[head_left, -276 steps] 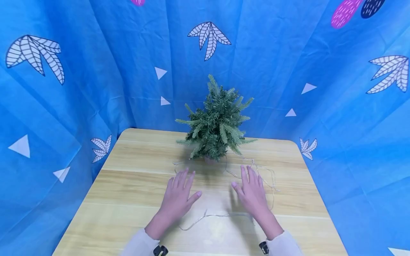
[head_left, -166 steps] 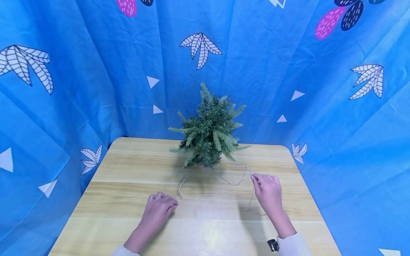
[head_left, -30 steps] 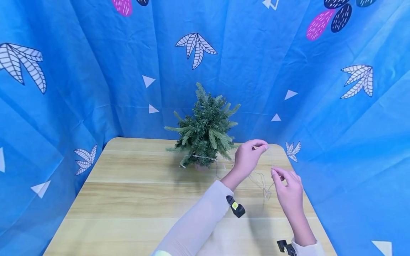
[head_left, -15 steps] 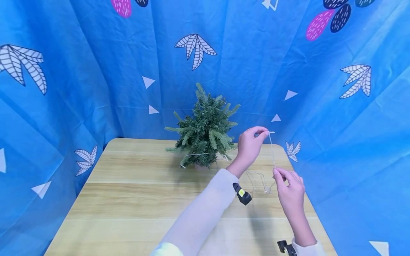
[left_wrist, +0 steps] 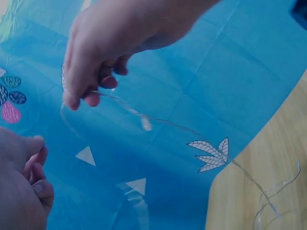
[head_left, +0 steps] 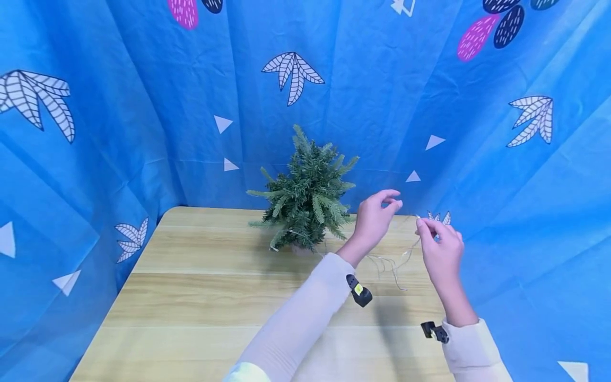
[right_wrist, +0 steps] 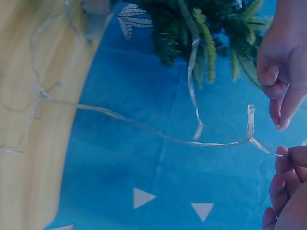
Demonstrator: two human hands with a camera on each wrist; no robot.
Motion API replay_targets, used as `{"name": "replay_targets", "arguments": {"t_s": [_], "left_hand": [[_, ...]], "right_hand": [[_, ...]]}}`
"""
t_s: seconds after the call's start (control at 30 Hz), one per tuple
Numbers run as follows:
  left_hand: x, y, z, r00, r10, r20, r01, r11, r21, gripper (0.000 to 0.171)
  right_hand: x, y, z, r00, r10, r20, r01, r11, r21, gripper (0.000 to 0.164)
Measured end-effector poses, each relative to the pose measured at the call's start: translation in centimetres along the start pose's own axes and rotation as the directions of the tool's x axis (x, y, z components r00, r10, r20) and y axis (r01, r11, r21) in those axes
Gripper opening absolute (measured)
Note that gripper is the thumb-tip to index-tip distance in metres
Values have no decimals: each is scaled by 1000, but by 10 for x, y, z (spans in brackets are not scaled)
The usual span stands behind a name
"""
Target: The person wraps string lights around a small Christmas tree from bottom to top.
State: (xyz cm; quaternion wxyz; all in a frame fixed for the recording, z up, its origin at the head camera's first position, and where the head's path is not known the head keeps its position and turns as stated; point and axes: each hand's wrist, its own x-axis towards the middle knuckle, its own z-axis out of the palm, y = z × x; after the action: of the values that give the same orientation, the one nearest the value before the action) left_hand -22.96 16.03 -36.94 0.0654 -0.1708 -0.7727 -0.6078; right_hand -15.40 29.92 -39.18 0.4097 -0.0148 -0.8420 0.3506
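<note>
A thin clear string of lights (head_left: 395, 270) with small clear bulbs runs from the right hand down to the wooden table. My right hand (head_left: 443, 248) pinches it between thumb and fingertips, raised over the table's back right corner. In the right wrist view the light string (right_wrist: 144, 125) stretches leftward from these fingertips. My left hand (head_left: 374, 220) hovers just left of the right one, fingers loosely bent, with nothing seen between them. Behind it stands a small artificial fir tree (head_left: 305, 196). Part of the string crosses the tree's lower branches at the front left.
The wooden table (head_left: 215, 297) has rounded back corners. A blue printed curtain (head_left: 191, 95) hangs behind and on both sides, close to the table's edges. Loose loops of the string lie on the tabletop right of the tree. The left forearm (head_left: 291, 318) crosses the table's middle.
Over the last second, the left hand rises with the string, then lets go of it. The right hand moves up and right, still pinching the string. Earlier, both hands were low over the table.
</note>
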Motion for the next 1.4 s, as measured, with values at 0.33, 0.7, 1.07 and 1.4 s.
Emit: {"name": "replay_targets", "arguments": {"t_s": [0.33, 0.7, 1.07, 1.4], "left_hand": [[6, 18, -9, 972, 70, 226, -109, 981, 161, 29], [25, 37, -19, 972, 92, 214, -125, 982, 144, 15], [55, 48, -38, 983, 100, 154, -116, 988, 100, 13], [70, 44, -49, 993, 45, 110, -49, 998, 31, 14]], "right_hand": [[26, -20, -2, 999, -35, 7, 35, 999, 17, 23], [28, -37, -10, 991, 85, 104, -89, 996, 27, 27], [16, -38, -7, 962, 173, 210, -187, 981, 51, 36], [10, -41, -1, 952, 183, 244, -209, 974, 87, 33]]}}
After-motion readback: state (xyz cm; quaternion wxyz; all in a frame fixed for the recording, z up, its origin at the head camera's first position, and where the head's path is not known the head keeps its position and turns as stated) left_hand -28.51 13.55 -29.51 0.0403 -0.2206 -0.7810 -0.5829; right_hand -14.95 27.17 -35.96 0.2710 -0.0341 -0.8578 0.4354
